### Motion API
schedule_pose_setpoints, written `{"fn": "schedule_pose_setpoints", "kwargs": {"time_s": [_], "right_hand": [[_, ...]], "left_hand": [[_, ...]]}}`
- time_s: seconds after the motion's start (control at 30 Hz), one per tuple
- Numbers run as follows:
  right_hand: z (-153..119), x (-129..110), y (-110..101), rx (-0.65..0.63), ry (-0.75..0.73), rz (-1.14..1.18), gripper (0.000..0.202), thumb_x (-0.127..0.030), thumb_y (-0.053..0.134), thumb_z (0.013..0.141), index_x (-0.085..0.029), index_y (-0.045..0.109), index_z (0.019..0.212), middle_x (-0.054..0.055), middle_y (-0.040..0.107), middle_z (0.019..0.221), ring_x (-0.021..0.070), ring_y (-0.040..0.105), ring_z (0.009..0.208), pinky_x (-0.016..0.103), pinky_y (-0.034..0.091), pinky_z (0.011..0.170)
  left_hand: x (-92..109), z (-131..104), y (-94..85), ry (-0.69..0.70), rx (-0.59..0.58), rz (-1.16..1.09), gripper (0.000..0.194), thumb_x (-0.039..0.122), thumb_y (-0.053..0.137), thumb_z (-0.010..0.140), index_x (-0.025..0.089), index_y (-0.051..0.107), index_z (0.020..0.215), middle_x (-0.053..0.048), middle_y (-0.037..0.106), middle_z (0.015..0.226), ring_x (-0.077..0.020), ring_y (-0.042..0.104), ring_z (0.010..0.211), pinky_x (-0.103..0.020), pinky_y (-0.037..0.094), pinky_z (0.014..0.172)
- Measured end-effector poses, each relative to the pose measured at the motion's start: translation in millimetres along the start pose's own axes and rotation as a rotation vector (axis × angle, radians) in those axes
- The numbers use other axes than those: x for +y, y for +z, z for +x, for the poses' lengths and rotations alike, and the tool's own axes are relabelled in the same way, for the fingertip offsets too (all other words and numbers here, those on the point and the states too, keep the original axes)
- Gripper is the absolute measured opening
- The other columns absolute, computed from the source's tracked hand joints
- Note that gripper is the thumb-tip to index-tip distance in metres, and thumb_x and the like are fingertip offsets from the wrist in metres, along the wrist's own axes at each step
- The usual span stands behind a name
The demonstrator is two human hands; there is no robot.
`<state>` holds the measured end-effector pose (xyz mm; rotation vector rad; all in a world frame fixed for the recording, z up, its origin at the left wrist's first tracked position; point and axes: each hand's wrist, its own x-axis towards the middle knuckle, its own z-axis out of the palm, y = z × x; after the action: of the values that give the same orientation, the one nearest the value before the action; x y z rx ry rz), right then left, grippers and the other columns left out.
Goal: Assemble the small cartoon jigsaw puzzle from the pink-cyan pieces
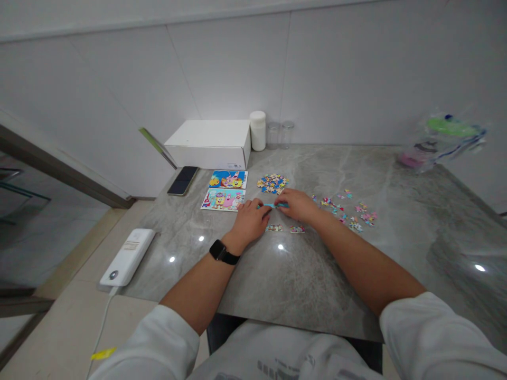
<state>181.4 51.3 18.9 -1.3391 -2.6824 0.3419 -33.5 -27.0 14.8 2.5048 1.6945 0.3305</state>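
Note:
A narrow light-blue strip of jigsaw puzzle pieces [270,205] lies on the table between my hands. My left hand [250,220], with a black watch on its wrist, has its thumb and curled fingers closed on the strip's left end. At the right end, my right hand [298,205] pinches the strip with thumb and fingers. My fingers hide part of it. Nearer to me lie two small joined puzzle sections, a left one [274,228] and a right one [297,229]. Beyond my hands is a round heap of puzzle pieces [273,183]; loose puzzle pieces [355,224] are scattered to the right.
Two cartoon picture cards, an upper [228,179] and a lower [222,199], lie left of the heap. Behind are a phone [182,180], white box [209,134], white bottle [257,131] and two clear jars. A power bank [129,257] sits at the left edge, a plastic bag [439,140] far right.

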Motion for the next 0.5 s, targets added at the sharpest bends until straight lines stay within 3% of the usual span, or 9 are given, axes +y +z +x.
{"fn": "schedule_pose_setpoints", "kwargs": {"time_s": [0.5], "right_hand": [[-1, -12, 2, 0.018, 0.022, -0.063, 0.021, -0.027, 0.065, 0.099, -0.024, 0.082, 0.110, 0.010, 0.075, 0.117, 0.0256, 0.066, 0.114, 0.034, 0.047, 0.100]], "left_hand": [[3, 0, -4.3, -0.008, -0.026, -0.005, 0.037, 0.034, 0.057, 0.103, 0.031, 0.072, 0.137, -0.010, 0.062, 0.133, -0.0307, 0.057, 0.119, -0.049, 0.043, 0.101]]}}
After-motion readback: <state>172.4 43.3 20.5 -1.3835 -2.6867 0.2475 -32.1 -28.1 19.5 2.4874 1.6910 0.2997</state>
